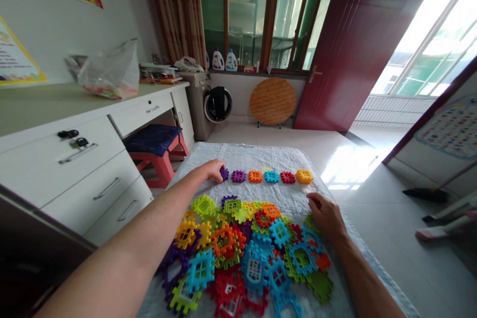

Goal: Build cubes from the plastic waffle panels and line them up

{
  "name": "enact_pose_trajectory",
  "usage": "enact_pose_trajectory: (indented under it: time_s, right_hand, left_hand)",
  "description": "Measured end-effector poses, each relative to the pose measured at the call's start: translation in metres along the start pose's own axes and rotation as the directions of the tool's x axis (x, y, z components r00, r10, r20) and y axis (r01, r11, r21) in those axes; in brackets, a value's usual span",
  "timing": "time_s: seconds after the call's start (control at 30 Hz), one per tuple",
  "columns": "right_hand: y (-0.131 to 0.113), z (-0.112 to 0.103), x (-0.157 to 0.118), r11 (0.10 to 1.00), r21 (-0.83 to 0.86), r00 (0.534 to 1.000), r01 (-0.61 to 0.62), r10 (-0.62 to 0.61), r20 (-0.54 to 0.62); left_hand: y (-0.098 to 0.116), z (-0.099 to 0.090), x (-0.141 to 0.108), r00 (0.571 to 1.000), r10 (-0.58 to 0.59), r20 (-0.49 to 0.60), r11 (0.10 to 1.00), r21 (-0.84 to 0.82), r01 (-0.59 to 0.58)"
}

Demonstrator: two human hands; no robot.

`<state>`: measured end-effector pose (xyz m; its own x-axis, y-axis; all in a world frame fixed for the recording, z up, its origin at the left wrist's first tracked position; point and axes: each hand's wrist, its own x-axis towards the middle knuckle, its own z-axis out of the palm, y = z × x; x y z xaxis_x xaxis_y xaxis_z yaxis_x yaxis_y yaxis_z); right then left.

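Note:
My left hand [214, 171] is closed around a dark purple block [224, 174] at the left end of a row. To its right in line sit a purple block [238, 176], an orange block [255, 176], a blue block [272, 176], a red block [287, 178] and a yellow block [304, 176]. My right hand [328, 214] hovers or rests right of the pile, below the yellow block, fingers curled in with nothing visible in them. A heap of loose notched plastic panels [223, 239] in several colours lies between my forearms.
A pale blue cloth [261, 155] covers the surface under the blocks. At left stand a white desk [93, 174] and a pink stool [160, 169] with a dark top. Farther back are a washing machine [199, 109], a round wooden tabletop [273, 102] and a red door [357, 35].

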<state>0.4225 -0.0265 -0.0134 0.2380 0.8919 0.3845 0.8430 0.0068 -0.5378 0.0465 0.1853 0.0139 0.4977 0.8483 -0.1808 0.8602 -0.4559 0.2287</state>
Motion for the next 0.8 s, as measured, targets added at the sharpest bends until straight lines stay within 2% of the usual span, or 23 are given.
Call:
enact_pose_trajectory:
  time_s: [0.33,0.5,0.63,0.8]
  right_hand:
    - [0.006,0.001,0.0,1.0,-0.001,1.0,-0.016,0.016,0.002]
    - [0.005,0.001,0.0,0.999,-0.007,0.999,-0.032,0.032,-0.011]
    - [0.004,0.0,0.0,0.999,-0.013,0.999,-0.034,0.034,-0.013]
    - [0.005,0.0,-0.001,1.0,-0.007,0.999,-0.028,0.028,-0.02]
  left_hand:
    - [-0.003,0.003,0.003,0.999,-0.018,0.034,1.0,-0.01,0.018]
    - [-0.001,-0.003,0.0,0.996,-0.063,0.059,0.998,0.032,0.061]
    - [0.013,-0.012,-0.003,0.996,-0.088,0.021,0.993,0.084,0.086]
    - [0.046,-0.016,0.002,1.0,0.022,0.006,0.993,0.116,-0.023]
